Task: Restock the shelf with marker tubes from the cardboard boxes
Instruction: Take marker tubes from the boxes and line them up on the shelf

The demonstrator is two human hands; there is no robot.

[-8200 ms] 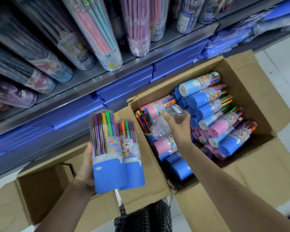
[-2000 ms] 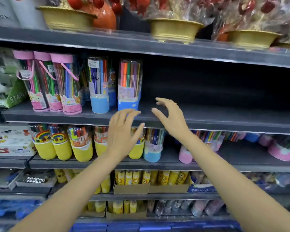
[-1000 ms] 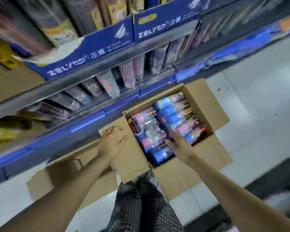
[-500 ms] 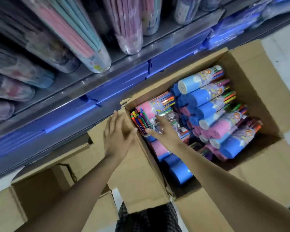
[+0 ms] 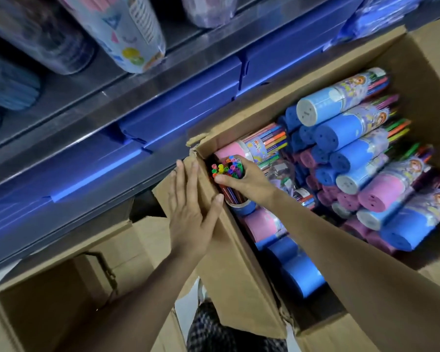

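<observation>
An open cardboard box [image 5: 241, 270] on the floor holds several marker tubes [image 5: 351, 138] with blue and pink bases, lying on their sides. At the box's near-left corner stands an uncapped bundle of coloured markers [image 5: 228, 168] in a blue-based tube. My right hand [image 5: 247, 180] reaches into the box and grips this bundle near its tips. My left hand [image 5: 191, 212] lies flat with straight fingers against the box's left flap, thumb over its edge.
A second cardboard box [image 5: 48, 295] stands open at the lower left. The metal shelf [image 5: 127, 97] with blue rails runs across the top, carrying wrapped tubes [image 5: 127, 29]. Checked trousers [image 5: 214, 331] show at the bottom.
The view has come closer to the box. My right hand has moved left from the tubes onto the uncapped marker bundle and closed on it. My left hand stays on the flap.
</observation>
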